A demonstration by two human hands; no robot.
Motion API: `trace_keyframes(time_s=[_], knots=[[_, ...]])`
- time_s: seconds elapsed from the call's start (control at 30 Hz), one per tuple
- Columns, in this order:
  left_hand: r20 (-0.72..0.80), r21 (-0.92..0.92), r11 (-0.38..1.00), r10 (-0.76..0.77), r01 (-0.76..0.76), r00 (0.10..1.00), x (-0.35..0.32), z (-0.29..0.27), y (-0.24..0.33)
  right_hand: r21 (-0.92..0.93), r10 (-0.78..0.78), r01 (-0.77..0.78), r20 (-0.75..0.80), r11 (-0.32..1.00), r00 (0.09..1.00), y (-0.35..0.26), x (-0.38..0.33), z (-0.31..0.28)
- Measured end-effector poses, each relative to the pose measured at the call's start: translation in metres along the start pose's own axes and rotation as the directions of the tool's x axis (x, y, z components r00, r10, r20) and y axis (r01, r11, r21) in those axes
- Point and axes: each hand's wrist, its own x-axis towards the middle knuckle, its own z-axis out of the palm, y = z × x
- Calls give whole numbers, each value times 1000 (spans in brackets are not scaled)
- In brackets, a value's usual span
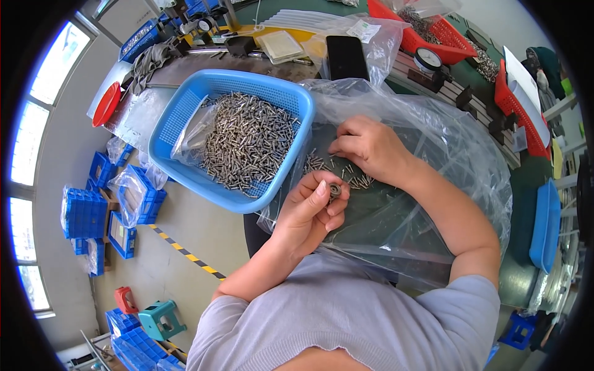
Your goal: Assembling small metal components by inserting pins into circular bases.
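Note:
My left hand (311,208) pinches a small dark ring-shaped gauge (335,189) between thumb and fingers, just below the blue basket's near corner. My right hand (369,148) rests palm down on a clear plastic sheet (433,142), fingertips closed over a scatter of small metal pins (337,168); whether it holds one is hidden. A blue plastic basket (185,111) to the left is heaped with several more metal pins (250,139) and a clear bag.
A black phone (346,57) lies in a clear bag behind the basket. Red baskets (433,34) with metal parts and a dial gauge (427,60) stand at the back right. Blue crates (83,213) and a green stool (162,318) are on the floor at left.

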Motion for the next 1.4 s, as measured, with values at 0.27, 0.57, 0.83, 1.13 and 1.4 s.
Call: trace_keyframes(time_s=[0.27, 0.57, 0.83, 1.13, 1.4], knots=[[-6, -72, 997, 13, -13, 1000, 0, 1, 1, 24, 36, -37, 13, 999, 999, -2, -3, -7], [-47, -3, 1000, 30, -30, 998, 0, 2, 1, 556, 149, -254, 227, 791, 962, -45, -1, -32], [-58, 8, 1000, 27, -27, 998, 0, 2, 1, 453, 75, -115, 106, 884, 992, -50, -1, -30], [-53, 21, 1000, -6, 7, 999, 0, 1, 2, 450, 50, -68, 53, 890, 997, -50, -1, -25], [14, 24, 999, -35, 35, 999, 1, 1, 2, 448, -28, 23, 5, 894, 1000, -45, 0, -23]])
